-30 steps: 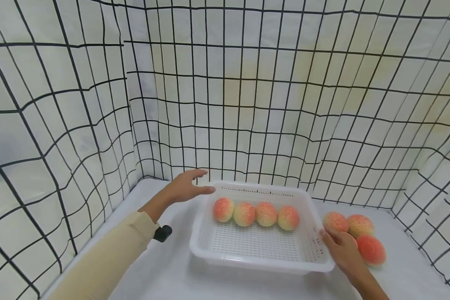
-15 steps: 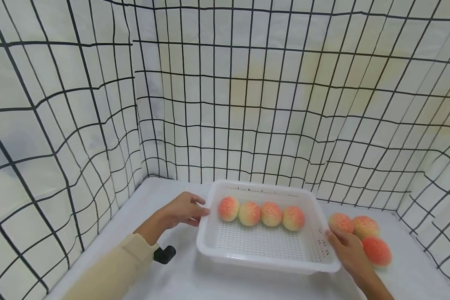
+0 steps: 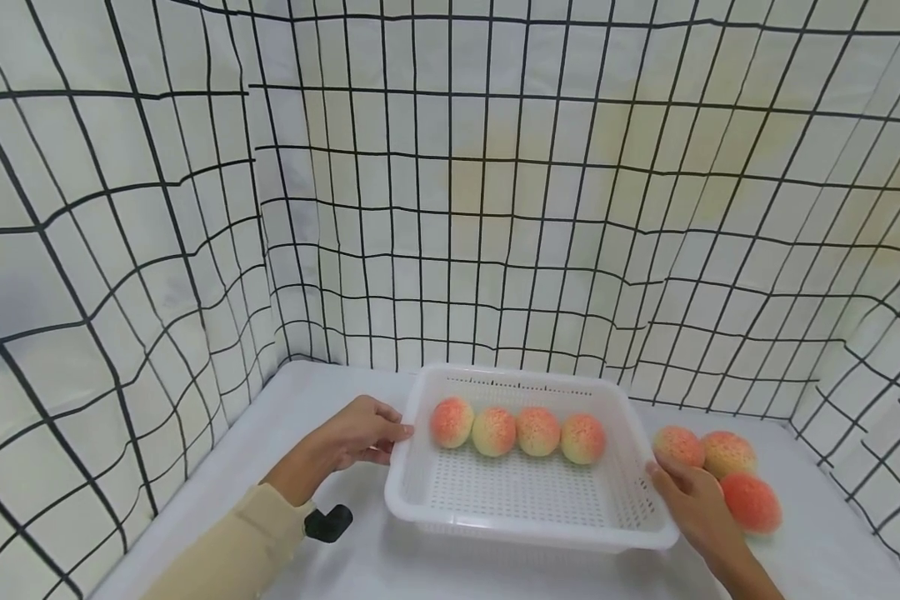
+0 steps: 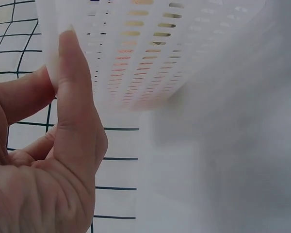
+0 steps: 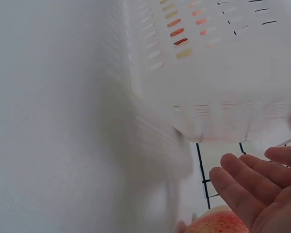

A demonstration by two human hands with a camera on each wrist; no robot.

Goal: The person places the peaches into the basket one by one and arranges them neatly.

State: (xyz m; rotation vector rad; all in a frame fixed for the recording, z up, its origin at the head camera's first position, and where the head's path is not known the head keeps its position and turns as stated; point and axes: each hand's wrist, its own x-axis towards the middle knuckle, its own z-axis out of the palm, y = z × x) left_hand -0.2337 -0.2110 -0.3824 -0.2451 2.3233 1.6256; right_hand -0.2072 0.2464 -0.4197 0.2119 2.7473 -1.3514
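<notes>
A white plastic basket (image 3: 525, 525) with slotted walls sits in the middle of the head view. Several peaches (image 3: 537, 431) lie in a row along its far side. My left hand (image 3: 362, 433) pinches the basket's left rim; in the left wrist view its thumb and index finger (image 4: 75, 92) lie on either side of the rim. At the right rim is my right hand (image 3: 693, 504), thumb over the edge. In the right wrist view its other fingers (image 5: 247, 182) extend below the rim, and the thumb's contact is mostly hidden.
More peaches (image 3: 750, 502) lie on the white tabletop (image 3: 817, 550) right of the basket, partly behind my right hand. A black wire grid (image 3: 450, 217) backed with white sheeting stands at the back and both sides. A small black device (image 3: 328, 523) is at my left wrist.
My left hand has come down from above the far left corner to the basket's left rim and taken hold of it. My right hand stays at the right rim; the peaches keep their row.
</notes>
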